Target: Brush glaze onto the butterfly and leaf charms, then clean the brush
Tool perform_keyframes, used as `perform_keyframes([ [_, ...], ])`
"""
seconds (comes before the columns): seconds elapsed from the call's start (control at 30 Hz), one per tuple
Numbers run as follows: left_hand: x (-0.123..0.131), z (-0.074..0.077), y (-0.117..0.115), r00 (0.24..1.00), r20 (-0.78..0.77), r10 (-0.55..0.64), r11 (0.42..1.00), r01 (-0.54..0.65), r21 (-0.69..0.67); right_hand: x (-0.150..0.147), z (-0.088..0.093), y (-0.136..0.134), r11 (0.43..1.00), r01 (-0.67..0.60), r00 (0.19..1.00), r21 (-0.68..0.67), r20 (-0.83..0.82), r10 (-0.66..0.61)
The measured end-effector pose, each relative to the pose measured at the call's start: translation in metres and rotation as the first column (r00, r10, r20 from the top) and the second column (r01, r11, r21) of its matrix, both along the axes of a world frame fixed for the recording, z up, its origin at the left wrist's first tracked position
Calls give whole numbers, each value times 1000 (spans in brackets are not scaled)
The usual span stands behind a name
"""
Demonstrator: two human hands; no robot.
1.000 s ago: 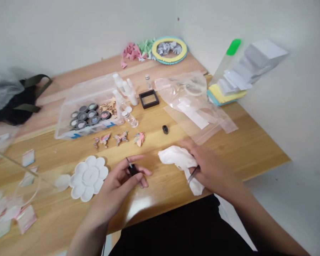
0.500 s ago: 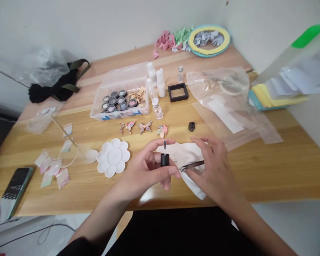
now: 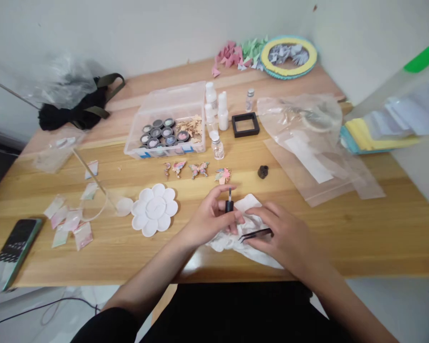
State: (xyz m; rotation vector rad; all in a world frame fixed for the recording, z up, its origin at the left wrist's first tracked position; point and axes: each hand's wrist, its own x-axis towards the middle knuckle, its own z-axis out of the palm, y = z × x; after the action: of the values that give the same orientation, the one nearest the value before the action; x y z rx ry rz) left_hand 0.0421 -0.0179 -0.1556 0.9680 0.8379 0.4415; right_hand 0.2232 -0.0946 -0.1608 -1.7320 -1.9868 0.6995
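My left hand (image 3: 210, 218) is pinched around a small black brush cap (image 3: 229, 205), its stem pointing straight up. It sits just left of my right hand (image 3: 286, 239), which is clamped on thin black tweezers (image 3: 257, 234) lying level, tips aimed at the cap. Both hover over a crumpled white tissue (image 3: 248, 202) near the front edge of the light wooden surface (image 3: 343, 228), in a white-walled corner.

- Wooden table (image 3: 379, 228): bears all items.
- Centre: white flower-shaped palette (image 3: 154, 209), white cloth (image 3: 249, 204), butterfly charms (image 3: 199, 169), black cap (image 3: 262, 171).
- Rear: clear plastic box (image 3: 168, 102), black square frame (image 3: 245, 125).
- Left front: smartphone (image 3: 16, 247).
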Motion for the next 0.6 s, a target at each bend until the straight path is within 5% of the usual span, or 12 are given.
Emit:
perform_keyframes([
  [0.13, 1, -2, -5, 997, -5, -74, 997, 74, 34, 30, 13, -6, 984, -101, 965, -146, -254, 61],
  [0.3, 2, 20, -5, 994, -48, -95, 981, 101, 165, 53, 32, -4, 993, -92, 941, -74, -334, 62],
  [0.47, -11, 39, 2, 992, -95, 84, 919, -40, 393, 34, 24, 3, 995, -74, 990, -73, -122, 65],
  [0.6, -27, 38, 6, 968, -65, 242, 851, -180, 492, 8, 8, 5, 984, -98, 995, -147, -22, 96],
])
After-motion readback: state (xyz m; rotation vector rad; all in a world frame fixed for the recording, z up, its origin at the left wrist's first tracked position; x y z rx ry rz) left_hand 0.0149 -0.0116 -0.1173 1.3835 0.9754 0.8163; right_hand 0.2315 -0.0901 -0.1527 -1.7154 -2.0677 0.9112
